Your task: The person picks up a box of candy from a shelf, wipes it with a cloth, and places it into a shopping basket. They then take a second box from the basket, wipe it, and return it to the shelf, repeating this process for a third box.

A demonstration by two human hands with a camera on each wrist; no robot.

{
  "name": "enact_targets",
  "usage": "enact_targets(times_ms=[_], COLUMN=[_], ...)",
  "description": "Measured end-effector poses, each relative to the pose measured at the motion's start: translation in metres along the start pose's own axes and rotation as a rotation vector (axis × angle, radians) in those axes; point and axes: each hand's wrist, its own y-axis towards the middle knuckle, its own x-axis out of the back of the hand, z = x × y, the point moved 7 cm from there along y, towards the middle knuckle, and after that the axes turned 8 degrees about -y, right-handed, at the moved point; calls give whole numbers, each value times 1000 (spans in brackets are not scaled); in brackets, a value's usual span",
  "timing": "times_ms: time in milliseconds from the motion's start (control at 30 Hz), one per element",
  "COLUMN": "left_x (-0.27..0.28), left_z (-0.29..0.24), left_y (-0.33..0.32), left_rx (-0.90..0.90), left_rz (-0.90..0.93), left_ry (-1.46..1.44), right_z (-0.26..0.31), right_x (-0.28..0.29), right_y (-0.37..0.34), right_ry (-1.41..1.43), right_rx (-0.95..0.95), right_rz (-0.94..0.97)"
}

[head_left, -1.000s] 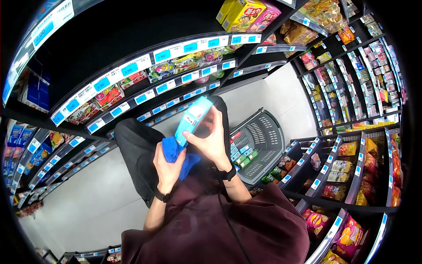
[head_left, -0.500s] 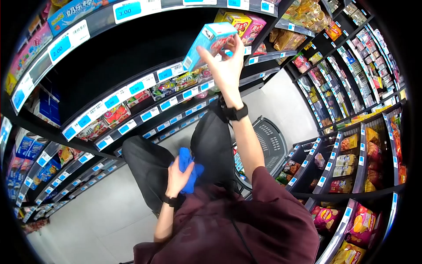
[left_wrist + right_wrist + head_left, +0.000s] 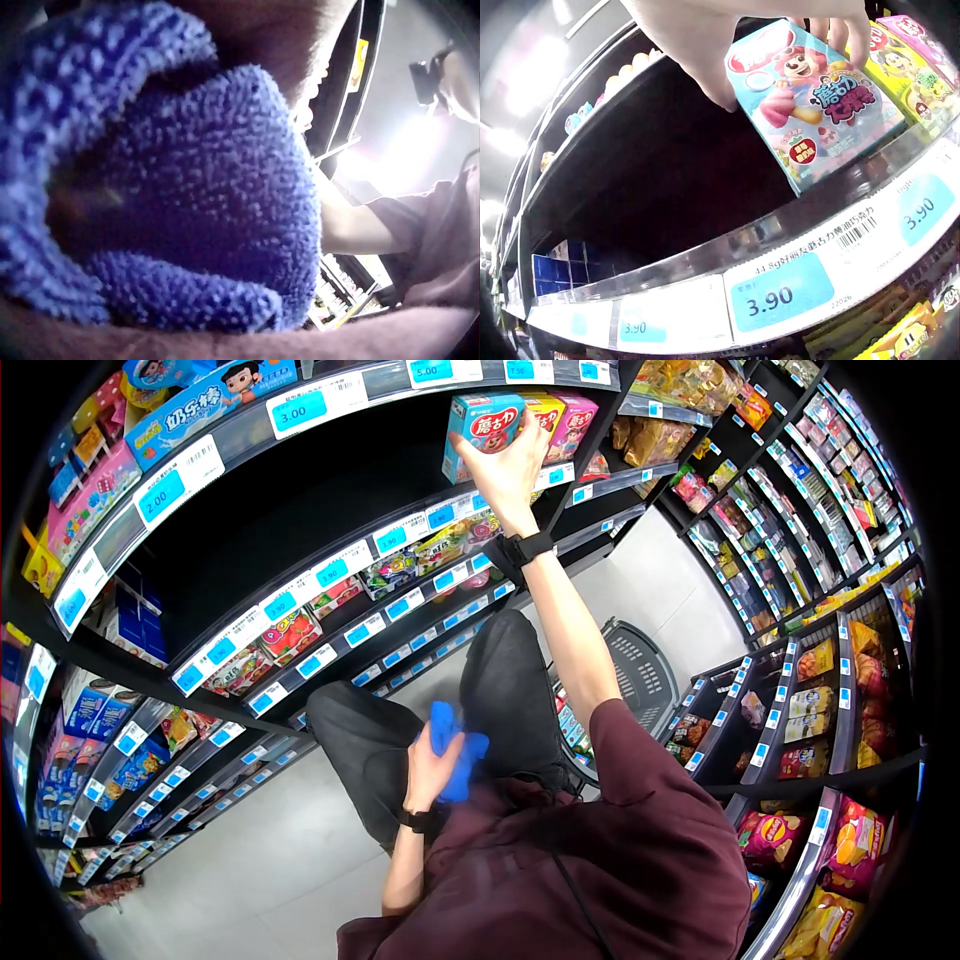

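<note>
My right hand [image 3: 508, 478] grips a light-blue snack box [image 3: 484, 422] from above, thumb on one side and fingers on the other. The box stands at the front of a dark shelf, to the left of a yellow box [image 3: 541, 408] and a pink box [image 3: 574, 428] of the same make. In the right wrist view the blue box [image 3: 821, 112] leans slightly, its lower edge close behind the price rail [image 3: 780, 289]. Down over the lap, my left hand [image 3: 430, 768] holds a crumpled blue cloth [image 3: 462, 762]; its looped pile fills the left wrist view.
The dark shelf [image 3: 330, 485] stretches left of the boxes, with blue packs [image 3: 135, 615] at its far left. A grey basket [image 3: 645, 675] holding several small packs stands on the floor beside the right leg. Snack racks [image 3: 800, 730] line the right side.
My right hand has carried the blue box up from the lap to the shelf, setting it alongside the yellow one and turning its front outward. The left hand keeps the cloth, now low over the lap.
</note>
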Motion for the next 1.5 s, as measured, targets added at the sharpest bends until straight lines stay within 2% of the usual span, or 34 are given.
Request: enact_targets(times_ms=[367,433,467,533,600,667,700,733,767,833,867,967,1000,1067,1167,1233,1300,1367,1433,1500], left_x=[-2,-3,-4,-6,-8,-10,-11,-11,-12,-13,-14,-15,-16,-18,-22,-26,-31,-33,-37,-40], left_z=[-5,2,3,12,13,17,18,19,21,23,21,23,25,28,33,37,39,47,50,52], left_y=[0,1,2,1,0,-2,-2,-3,-2,-1,-1,2,3,4,6,9,12,17,21,23], left_rx=[-15,36,15,16,62,87,84,102,97,87,87,93,111,145,163,219,292,327,365,380], left_rz=[3,13,14,24,24,31,36,45,53,68,75,87,90,87,93,114,116,126,111,108], left_ry=[27,-7,-31,-87,-82,-131,-129,-120,-99,-62,-57,-57,-70,-100,-100,-136,-163,-141,-127,-111], right_z=[-18,-22,-13,4,7,-7,-14,-13,-13,-25,-20,-19,-29,-65,-152,-219,-308,-403,-457,-502], right_x=[-15,-27,-9,11,-14,-8,-6,-1,2,-4,8,51,63,96,153,200,247,287,318,339], right_y=[3,0,-5,-6,-12,-12,-14,-15,-16,-23,-29,-63,-80,-110,-150,-170,-204,-249,-299,-348], right_ry=[-52,-214,-112,-291,-838,-577,-50,-73,-126,-51,-45,151,121,143,85,-99,-198,-259,-95,-244], right_rx=[-35,96,64,5,-18,-121,-214,-242,-214,-166,-140,-26,3,34,-280,-369,-567,-801,-1092,-1127], right_rz=[-36,-172,-55,-18,-141,-76,24,38,-99,-39,-54,111,64,46,42,-7,-13,95,130,288])
